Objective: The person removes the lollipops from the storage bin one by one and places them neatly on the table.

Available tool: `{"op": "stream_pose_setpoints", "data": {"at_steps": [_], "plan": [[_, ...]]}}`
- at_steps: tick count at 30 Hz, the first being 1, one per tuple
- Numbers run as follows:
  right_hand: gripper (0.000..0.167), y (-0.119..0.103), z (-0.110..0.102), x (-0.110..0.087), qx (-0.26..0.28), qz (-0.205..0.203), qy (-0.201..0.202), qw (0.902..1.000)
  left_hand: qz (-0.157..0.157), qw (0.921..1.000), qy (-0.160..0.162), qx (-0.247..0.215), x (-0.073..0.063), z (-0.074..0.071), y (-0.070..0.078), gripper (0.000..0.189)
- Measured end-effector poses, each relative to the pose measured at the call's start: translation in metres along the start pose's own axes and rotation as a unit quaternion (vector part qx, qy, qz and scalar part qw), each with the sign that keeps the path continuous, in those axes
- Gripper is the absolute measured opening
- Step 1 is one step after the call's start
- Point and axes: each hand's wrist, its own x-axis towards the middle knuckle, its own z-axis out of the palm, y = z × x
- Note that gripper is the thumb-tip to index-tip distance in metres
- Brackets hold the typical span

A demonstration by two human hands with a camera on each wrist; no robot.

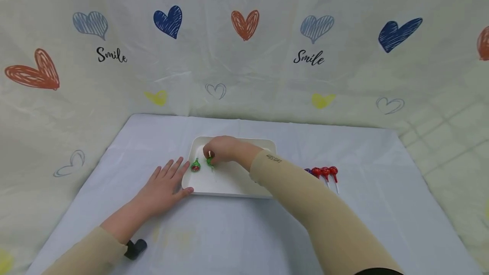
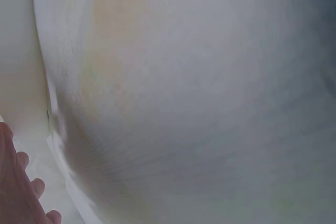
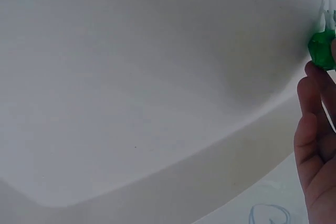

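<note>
In the head view, my right hand (image 1: 223, 148) pinches a green-wrapped lollipop (image 1: 209, 161) over the left part of a white tray (image 1: 237, 188). The right wrist view shows the same lollipop's green head (image 3: 321, 50) at the fingertips, its stick pointing away from them. Another lollipop (image 1: 195, 166), green with some red on its wrapper, lies in the tray to the left of it. My left hand (image 1: 164, 188) is spread flat at the tray's left edge, thumb touching the near left corner. Only part of the left hand (image 2: 18, 182) shows in the left wrist view.
Right of the tray, several lollipops (image 1: 325, 172) with red wrappers lie in a row on the white tablecloth (image 1: 366, 215). A blue one (image 1: 307, 170) is partly hidden behind my right sleeve. A heart-printed curtain (image 1: 244, 67) hangs behind the table.
</note>
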Motion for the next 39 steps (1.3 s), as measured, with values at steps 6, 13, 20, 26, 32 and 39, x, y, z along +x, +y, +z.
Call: {"op": "stream_pose_setpoints", "data": {"at_steps": [6, 13, 20, 26, 32, 39], "plan": [[0.021, 0.005, 0.003, -0.008, 0.01, 0.015, -0.009, 0.9998, -0.001, 1.0, -0.001, 0.009, 0.0, 0.002, -0.001, 0.093], [0.023, 0.012, 0.003, -0.018, 0.024, 0.029, -0.01, 0.9992, -0.007, 1.0, -0.005, 0.003, 0.0, 0.0, 0.001, 0.089], [0.025, 0.027, -0.004, -0.034, 0.046, 0.026, 0.023, 0.9984, -0.006, 1.0, -0.004, 0.004, 0.0, 0.0, 0.002, 0.088], [0.027, 0.038, -0.009, -0.049, 0.055, 0.028, 0.042, 0.9972, -0.003, 1.0, -0.004, 0.002, 0.001, 0.0, 0.001, 0.089], [0.029, 0.049, -0.015, -0.067, 0.087, 0.038, 0.056, 0.9939, 0.001, 1.0, -0.002, 0.006, 0.0, -0.001, 0.002, 0.088], [0.028, 0.066, -0.018, -0.096, 0.118, 0.057, 0.092, 0.9871, -0.003, 1.0, -0.004, -0.004, -0.001, -0.002, 0.004, 0.088]]}}
